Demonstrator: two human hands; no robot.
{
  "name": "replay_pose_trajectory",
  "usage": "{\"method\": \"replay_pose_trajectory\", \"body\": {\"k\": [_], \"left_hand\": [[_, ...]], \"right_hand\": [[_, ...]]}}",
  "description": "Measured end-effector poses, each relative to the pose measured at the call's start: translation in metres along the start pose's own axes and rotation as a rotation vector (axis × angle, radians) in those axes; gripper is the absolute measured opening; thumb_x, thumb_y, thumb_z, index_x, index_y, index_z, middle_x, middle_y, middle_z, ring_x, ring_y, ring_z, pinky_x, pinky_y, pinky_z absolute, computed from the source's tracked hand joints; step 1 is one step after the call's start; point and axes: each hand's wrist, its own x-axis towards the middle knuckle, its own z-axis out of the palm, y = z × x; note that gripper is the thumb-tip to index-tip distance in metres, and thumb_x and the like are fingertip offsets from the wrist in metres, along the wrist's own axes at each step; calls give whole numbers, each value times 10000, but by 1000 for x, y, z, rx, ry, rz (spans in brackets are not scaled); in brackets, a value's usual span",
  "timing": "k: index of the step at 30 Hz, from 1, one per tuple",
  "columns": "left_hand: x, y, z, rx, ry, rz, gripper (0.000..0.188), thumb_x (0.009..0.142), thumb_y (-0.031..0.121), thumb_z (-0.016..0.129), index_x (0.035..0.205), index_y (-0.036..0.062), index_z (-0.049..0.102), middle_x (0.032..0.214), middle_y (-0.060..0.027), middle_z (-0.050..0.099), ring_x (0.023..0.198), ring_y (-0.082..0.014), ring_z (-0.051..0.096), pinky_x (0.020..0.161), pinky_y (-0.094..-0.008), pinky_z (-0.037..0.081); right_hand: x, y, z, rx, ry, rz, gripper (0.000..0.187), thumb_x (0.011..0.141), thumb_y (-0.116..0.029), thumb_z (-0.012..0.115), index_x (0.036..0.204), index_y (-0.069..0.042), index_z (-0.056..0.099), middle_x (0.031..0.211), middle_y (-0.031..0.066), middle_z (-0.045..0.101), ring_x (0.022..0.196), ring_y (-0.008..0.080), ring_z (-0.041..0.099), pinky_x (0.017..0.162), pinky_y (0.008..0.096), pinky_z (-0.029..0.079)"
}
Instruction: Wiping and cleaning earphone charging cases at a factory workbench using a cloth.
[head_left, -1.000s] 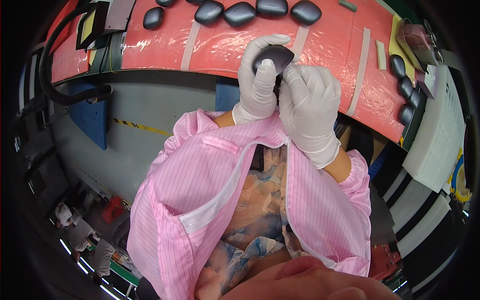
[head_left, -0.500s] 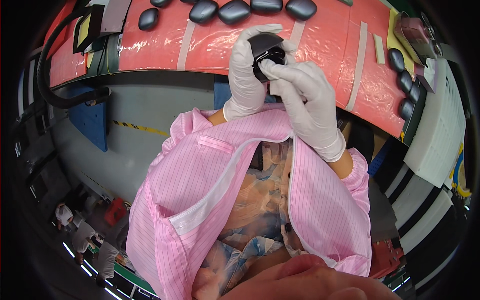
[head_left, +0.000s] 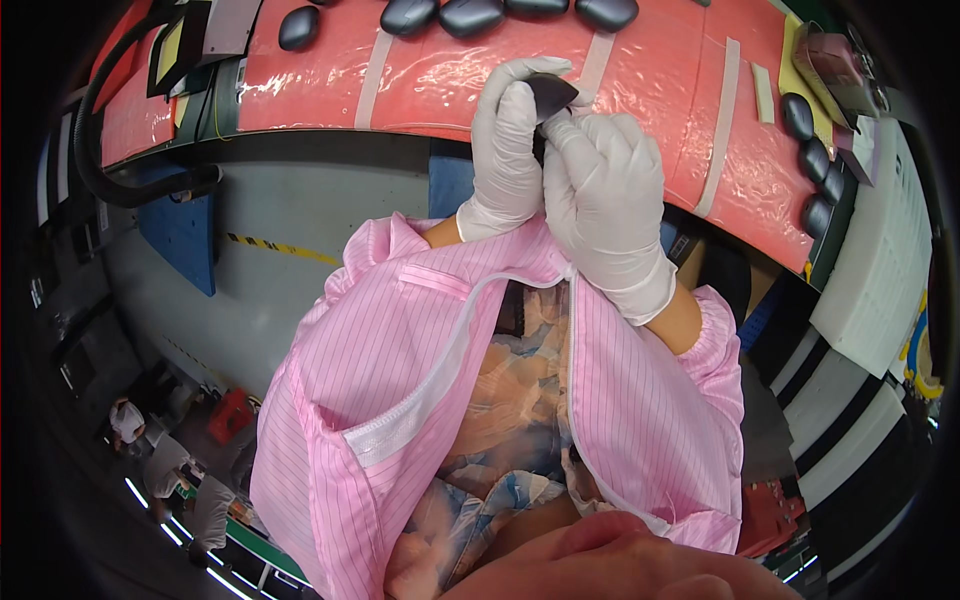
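Over the front part of the red-covered bench, I hold a dark grey earbud case (head_left: 552, 95) with its lid raised. My left hand (head_left: 503, 150), in a white glove, is wrapped round the case from the left, thumb against it. My right hand (head_left: 608, 190), gloved too, is closed with curled fingers at the lower right side of the case. Its fingertips are hidden, so what they pinch cannot be made out. The inside of the case is turned out of sight.
Several similar closed cases (head_left: 472, 16) lie along the far side of the red mat (head_left: 660, 110). More cases (head_left: 814, 160) line its right end, near a clear container (head_left: 835, 65). A black flexible hose (head_left: 88, 160) curves at the left. White foam sheets (head_left: 875, 250) stand at the right.
The case has been turned so its glossy black inside no longer shows. My right hand has rolled over, its back now facing up, and a white edge below its fingers is out of sight.
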Motion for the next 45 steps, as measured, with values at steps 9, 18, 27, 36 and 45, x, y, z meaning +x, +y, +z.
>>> {"method": "replay_pose_trajectory", "body": {"k": [9,18,27,36,45], "left_hand": [[-1,23,-1,-418,-184,-228,714,914,681,305,1173,53,523,960,-153,646,829,-182,641,731,-301,537],[2,27,-2,-361,-266,-212,765,888,718,299,1177,47,527,1015,-162,659,718,-198,660,635,-265,558],[-7,13,2,-119,-107,15,608,967,581,329,1139,30,521,939,-111,639,884,-146,608,793,-277,486],[-8,7,-2,89,-77,19,690,928,638,363,1158,7,525,929,-128,650,854,-180,608,801,-308,491],[-5,3,1,-9,-72,-17,643,938,597,388,1157,6,516,988,-148,644,861,-184,613,794,-303,498]], "right_hand": [[-9,8,-43,1118,-120,347,257,932,-4,465,1125,42,627,895,53,608,766,86,536,750,225,439],[-20,15,-37,701,170,344,257,920,-30,559,1166,20,613,965,41,644,758,62,503,682,213,395],[-3,-9,-13,-126,17,-34,248,776,16,661,1014,-52,636,783,78,522,701,273,495,630,364,395],[-6,-9,-13,-290,-21,-57,290,689,-33,677,975,-62,637,829,58,538,754,262,524,666,368,388],[-7,-2,-9,-24,-62,-16,239,742,-11,631,980,-23,630,803,64,552,734,269,523,667,359,397]]}}
